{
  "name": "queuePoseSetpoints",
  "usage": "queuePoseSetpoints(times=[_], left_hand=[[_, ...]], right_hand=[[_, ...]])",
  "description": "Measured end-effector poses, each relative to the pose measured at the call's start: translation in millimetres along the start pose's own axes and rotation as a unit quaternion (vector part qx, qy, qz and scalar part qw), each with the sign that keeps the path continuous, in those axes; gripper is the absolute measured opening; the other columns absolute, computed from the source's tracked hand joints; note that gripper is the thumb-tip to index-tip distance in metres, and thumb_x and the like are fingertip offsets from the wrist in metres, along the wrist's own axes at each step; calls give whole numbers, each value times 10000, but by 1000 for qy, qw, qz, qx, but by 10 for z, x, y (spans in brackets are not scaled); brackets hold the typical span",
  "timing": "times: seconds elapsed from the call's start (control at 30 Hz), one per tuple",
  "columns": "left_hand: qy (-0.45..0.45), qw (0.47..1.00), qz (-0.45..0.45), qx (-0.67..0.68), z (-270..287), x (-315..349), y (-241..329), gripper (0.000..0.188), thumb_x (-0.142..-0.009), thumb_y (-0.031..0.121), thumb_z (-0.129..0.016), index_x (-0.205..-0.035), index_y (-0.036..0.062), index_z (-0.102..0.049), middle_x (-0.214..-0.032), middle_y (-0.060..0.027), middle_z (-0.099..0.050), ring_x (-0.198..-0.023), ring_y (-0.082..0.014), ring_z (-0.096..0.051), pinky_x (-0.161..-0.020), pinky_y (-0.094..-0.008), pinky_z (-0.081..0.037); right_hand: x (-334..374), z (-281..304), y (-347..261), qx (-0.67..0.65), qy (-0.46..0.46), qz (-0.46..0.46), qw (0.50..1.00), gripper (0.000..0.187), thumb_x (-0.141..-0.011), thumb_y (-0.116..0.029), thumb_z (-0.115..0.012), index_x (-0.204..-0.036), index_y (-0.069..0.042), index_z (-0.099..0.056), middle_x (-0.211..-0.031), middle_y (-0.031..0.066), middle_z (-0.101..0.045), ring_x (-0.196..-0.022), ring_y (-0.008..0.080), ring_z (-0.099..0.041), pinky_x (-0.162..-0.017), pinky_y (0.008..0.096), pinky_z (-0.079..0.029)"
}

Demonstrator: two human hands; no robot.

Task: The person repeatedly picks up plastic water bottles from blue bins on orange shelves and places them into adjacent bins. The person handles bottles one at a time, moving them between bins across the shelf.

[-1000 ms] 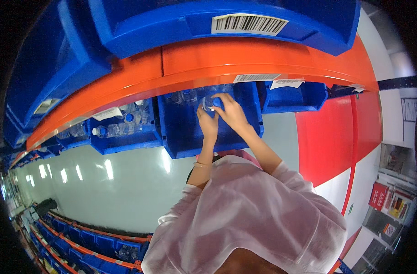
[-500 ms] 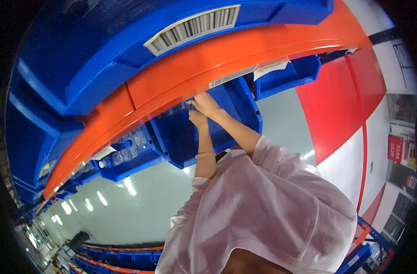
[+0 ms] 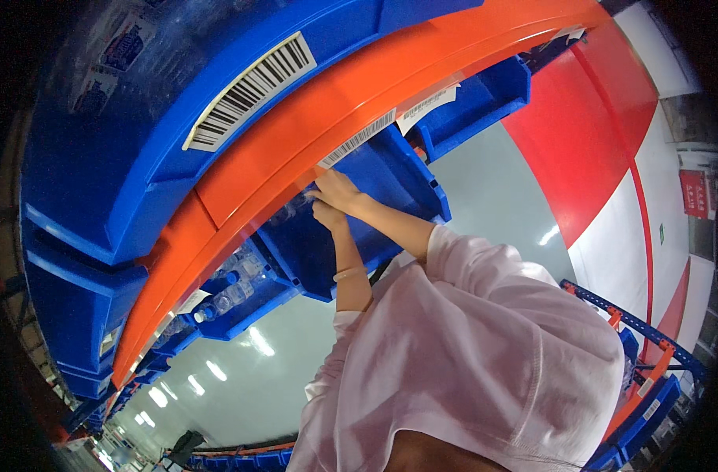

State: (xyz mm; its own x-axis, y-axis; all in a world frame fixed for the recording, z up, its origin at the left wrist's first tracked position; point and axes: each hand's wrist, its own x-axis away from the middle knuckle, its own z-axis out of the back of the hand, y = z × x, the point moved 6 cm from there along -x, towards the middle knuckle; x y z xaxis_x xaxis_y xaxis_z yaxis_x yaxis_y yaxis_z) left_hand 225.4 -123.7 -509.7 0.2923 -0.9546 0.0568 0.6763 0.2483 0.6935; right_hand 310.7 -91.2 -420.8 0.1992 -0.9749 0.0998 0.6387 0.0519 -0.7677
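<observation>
Hands (image 3: pixel 331 200) inside blue bin (image 3: pixel 374 181), under orange beam (image 3: pixel 296 157).

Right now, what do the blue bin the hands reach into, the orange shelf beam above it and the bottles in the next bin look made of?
Blue bin: moulded plastic by its look, smooth and slightly glossy, with thick rounded rims. Orange shelf beam: probably painted metal, flat with an even satin coat, though the coat hides what lies beneath. Bottles: clear plastic with blue caps, seemingly; they are see-through and glinting. Left hand and right hand sit at the bin's mouth.
</observation>
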Motion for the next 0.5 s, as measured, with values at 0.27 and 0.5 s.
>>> queuePoseSetpoints(times=[0.27,0.5], left_hand=[[-141,978,150,46,-167,13,-596,504,-786,385,-650,-503,-19,-547,-504,-157,-585,-474,-288,-608,-523,-374,-508],[-414,905,16,99,49,541,-245,276,-790,194,-643,-1032,71,-593,-798,-144,-630,-700,-309,-629,-598,-412,-505]], right_hand=[[489,364,136,48,28,77,995,616,-778,-119,-643,-1297,23,-342,-1221,250,-478,-1099,398,-498,-877,431,-469],[1236,876,-103,41,-76,145,986,465,-835,-135,-582,-1268,-52,-432,-1172,167,-543,-988,368,-569,-827,416,-483]])
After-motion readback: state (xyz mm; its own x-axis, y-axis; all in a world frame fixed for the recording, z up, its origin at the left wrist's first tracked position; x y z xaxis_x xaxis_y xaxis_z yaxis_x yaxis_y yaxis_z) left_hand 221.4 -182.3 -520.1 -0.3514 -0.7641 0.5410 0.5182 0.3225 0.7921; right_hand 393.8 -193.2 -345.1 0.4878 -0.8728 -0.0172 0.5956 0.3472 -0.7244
